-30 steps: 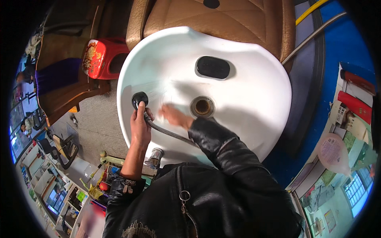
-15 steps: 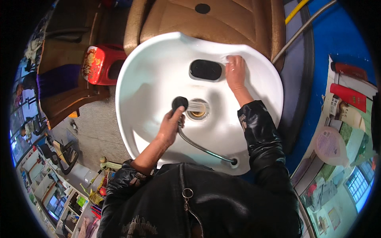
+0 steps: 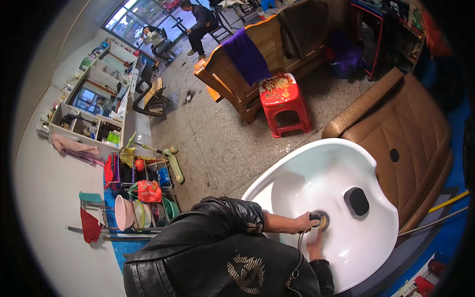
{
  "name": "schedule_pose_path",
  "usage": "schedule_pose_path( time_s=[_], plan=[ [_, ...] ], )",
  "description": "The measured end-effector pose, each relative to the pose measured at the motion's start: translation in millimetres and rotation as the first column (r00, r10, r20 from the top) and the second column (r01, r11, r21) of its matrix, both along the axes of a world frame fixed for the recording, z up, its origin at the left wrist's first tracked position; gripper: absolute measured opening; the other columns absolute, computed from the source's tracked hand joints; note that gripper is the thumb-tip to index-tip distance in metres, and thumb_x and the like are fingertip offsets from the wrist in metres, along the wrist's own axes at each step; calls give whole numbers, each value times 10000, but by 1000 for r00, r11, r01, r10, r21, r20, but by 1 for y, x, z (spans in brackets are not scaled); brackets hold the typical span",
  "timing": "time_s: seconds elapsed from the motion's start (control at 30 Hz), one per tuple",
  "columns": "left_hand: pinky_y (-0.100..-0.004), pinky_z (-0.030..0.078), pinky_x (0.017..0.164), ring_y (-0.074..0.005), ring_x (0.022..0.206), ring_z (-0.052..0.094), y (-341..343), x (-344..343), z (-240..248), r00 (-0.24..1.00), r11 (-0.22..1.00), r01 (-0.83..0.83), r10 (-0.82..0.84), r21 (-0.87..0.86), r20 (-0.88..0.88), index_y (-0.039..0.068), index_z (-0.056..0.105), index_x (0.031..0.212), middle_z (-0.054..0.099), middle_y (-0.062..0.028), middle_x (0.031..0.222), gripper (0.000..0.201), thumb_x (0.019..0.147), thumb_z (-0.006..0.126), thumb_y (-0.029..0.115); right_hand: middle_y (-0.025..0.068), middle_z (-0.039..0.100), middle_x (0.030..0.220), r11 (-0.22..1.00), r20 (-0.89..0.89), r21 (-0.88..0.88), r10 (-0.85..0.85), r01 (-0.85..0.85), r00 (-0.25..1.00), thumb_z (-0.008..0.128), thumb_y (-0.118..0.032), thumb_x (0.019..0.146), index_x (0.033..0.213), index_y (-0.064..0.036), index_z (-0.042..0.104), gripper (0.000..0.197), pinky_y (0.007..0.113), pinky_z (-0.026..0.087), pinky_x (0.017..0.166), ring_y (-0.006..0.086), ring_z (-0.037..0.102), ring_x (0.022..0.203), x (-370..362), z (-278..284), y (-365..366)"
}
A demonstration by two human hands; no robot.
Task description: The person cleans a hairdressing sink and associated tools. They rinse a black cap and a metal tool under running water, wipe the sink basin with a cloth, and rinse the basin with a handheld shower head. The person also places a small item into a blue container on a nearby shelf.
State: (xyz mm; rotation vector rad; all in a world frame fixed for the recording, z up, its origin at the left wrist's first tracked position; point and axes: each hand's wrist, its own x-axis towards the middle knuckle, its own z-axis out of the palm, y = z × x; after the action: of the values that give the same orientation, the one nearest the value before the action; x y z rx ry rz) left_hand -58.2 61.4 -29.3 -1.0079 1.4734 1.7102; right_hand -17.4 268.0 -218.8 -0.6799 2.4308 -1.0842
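A white shampoo basin lies in front of me, with a round metal drain in its bottom. My left hand is closed round a black shower head, held low by the drain. Its metal hose drops down from my grip. Just below the shower head, inside the basin, is my right hand; motion smears its fingers. On the basin's far side sits a black oval neck pad, apart from both hands.
A brown padded recliner adjoins the basin. Beyond stand a red plastic stool and a wooden bench with a purple cloth. Coloured bowls fill a rack at left. Someone in dark clothes sits far back.
The view has swung left toward the room. My right hand has left the spot beside the neck pad and come close to the shower head, which my left hand still holds.
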Motion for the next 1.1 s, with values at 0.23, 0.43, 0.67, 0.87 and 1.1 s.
schedule_pose_path(
  time_s=[0.23,0.43,0.67,0.87,1.1],
  plan=[
    [-264,413,462,-124,536,474,10,14,16,994,998,-31,37,55,-100,6,344,1124,487,-65,726,552,760,630,305,90,543,796,904,141,422,-144,72,979,511,-66,767,917,-41,530,153,301,462,608,186,549,706,-35,66,12],
    [-314,467,584,-203,696,555,14,37,2,977,989,-23,-9,-146,-215,54,338,1157,541,-137,854,685,631,691,316,55,543,895,659,945,-209,-53,723,322,437,-9,788,1054,-44,496,275,238,472,623,158,549,773,-46,133,-65],
    [-326,439,811,-202,916,532,-1,32,22,927,997,-74,63,-15,-369,70,431,1166,558,-121,989,773,517,749,343,91,549,1001,652,908,-369,102,662,406,428,-34,830,1048,-2,495,230,302,452,792,191,545,911,-37,177,-64],
    [-274,480,537,-162,633,573,-8,40,-20,971,988,-148,135,-52,-196,-38,526,979,593,-99,778,388,705,669,196,69,549,921,928,778,-185,-63,324,625,569,-98,785,1305,-79,260,604,286,462,673,159,544,819,-19,247,-64],
    [-298,464,662,-153,739,540,16,37,38,999,897,-37,34,440,14,50,525,998,574,-46,872,442,789,552,439,211,578,895,925,60,4,-379,379,924,559,-53,723,1335,-116,187,719,347,466,659,339,584,784,19,266,-73]
  ],
)
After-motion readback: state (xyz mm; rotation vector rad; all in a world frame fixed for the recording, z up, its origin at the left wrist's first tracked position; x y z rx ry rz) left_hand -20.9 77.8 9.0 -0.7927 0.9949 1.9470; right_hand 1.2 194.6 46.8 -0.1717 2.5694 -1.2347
